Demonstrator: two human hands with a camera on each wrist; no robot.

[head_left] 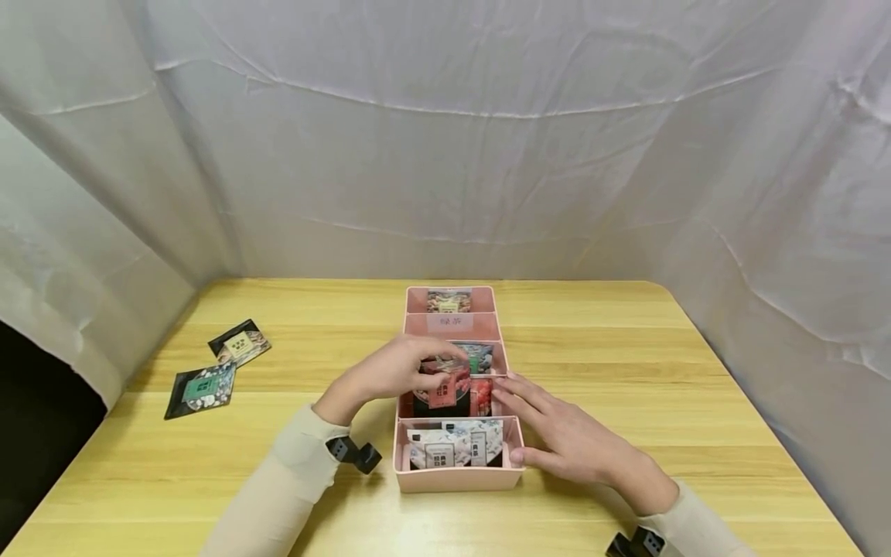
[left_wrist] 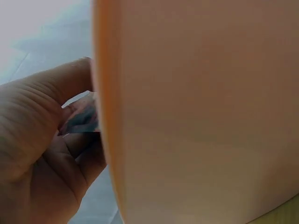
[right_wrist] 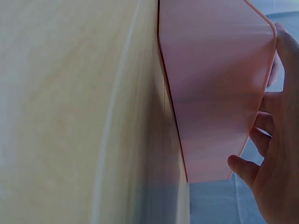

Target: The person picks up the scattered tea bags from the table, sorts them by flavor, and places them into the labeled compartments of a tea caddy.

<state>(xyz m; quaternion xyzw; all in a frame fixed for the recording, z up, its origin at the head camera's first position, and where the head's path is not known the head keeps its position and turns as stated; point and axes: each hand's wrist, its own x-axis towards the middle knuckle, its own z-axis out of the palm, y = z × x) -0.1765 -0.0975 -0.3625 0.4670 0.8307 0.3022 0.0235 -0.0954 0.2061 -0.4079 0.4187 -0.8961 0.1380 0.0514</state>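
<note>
A pink divided box (head_left: 459, 483) stands lengthwise on the table with packets in its compartments. Over the compartment behind the front one, my left hand (head_left: 397, 373) pinches a red and black tea packet (head_left: 443, 393) between thumb and fingers. Another red packet (head_left: 482, 398) lies just right of it, partly hidden. In the left wrist view the box wall hides most of the held packet (left_wrist: 83, 116). My right hand (head_left: 567, 433) rests against the box's right side, fingers fairly straight with tips on the rim and thumb near the front corner.
Pale floral packets (head_left: 440, 452) fill the front compartment. Behind the hands sit a green-labelled packet (head_left: 480, 360) and, at the far end, a yellow-labelled packet (head_left: 448, 302). On the table to the left lie a green-labelled packet (head_left: 202, 389) and a yellow-labelled packet (head_left: 240, 344).
</note>
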